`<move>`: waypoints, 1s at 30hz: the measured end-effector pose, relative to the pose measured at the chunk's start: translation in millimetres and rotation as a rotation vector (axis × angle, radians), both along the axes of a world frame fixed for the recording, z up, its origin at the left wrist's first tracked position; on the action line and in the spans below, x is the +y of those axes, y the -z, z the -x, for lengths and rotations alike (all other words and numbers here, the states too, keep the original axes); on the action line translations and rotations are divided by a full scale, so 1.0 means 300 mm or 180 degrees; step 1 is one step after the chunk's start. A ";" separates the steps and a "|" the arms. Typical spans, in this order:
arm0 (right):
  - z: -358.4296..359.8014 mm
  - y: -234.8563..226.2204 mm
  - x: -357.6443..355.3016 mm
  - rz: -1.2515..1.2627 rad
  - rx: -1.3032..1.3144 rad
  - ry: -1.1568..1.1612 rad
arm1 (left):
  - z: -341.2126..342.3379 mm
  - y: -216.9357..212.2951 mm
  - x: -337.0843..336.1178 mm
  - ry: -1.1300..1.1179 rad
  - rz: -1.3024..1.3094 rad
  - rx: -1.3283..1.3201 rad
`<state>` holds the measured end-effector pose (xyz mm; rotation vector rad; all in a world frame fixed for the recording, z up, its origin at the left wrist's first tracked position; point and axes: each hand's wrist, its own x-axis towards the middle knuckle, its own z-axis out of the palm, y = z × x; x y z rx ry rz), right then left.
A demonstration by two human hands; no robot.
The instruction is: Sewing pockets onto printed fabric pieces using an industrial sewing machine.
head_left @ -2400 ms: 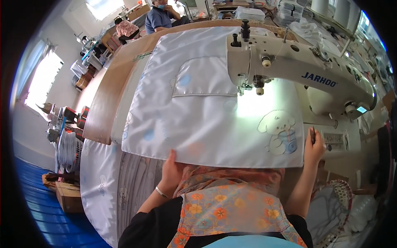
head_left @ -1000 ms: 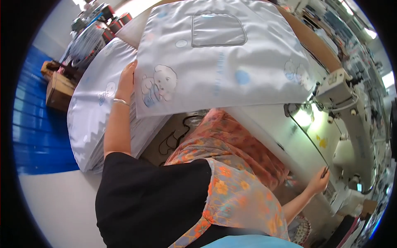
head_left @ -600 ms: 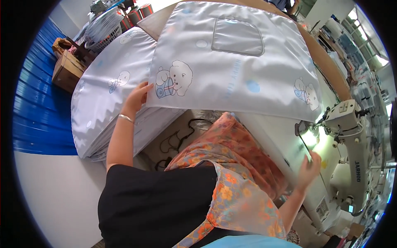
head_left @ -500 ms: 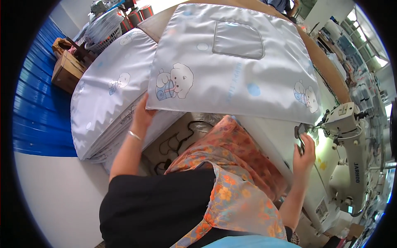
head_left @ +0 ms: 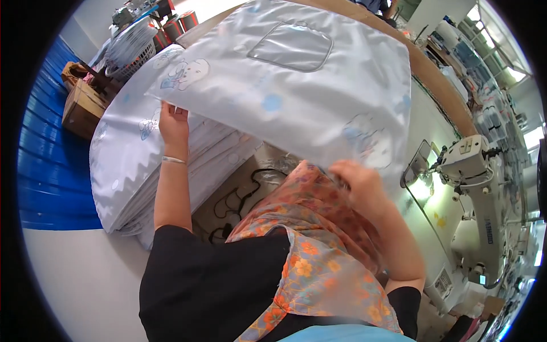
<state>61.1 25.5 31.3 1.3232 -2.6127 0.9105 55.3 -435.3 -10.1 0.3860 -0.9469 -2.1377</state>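
Note:
My left hand point(head_left: 174, 125) is closed on the near left corner of a shiny white fabric panel point(head_left: 228, 85). The panel carries printed cartoon puppies and blue spots, with a grey-edged pocket-like rectangle point(head_left: 293, 47) sewn on it. At the panel's near edge, to the right, is my right hand point(head_left: 362, 182), blurred by motion with its fingers curled. It holds a small dark tool that looks like scissors, mostly hidden under the fingers. A stack of similar white panels point(head_left: 122, 165) lies below and left of my left hand.
A sewing machine point(head_left: 464, 159) with its lamp lit stands on the right, a dark-rimmed piece point(head_left: 416, 165) beside its needle area. A basket of folded plastic point(head_left: 131, 60) and a cardboard box point(head_left: 82, 108) are at the far left. A person point(head_left: 379, 7) sits at the far edge.
My left hand has moved up and left, pulling the panel's corner with it. My right hand has come left from beside the sewing machine to the panel's near edge, carrying the scissors.

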 end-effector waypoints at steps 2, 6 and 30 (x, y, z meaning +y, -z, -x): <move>-0.023 -0.040 0.007 0.0391 -0.0197 0.0263 | -0.039 0.011 0.001 0.0224 -0.0236 0.0118; 0.066 -0.081 0.120 0.0452 -0.0369 0.1163 | -0.193 0.218 0.157 0.1700 -0.0171 -0.0643; 0.109 0.010 -0.066 -0.0738 0.0230 0.0951 | -0.217 0.210 -0.076 0.1089 -0.0297 -0.0440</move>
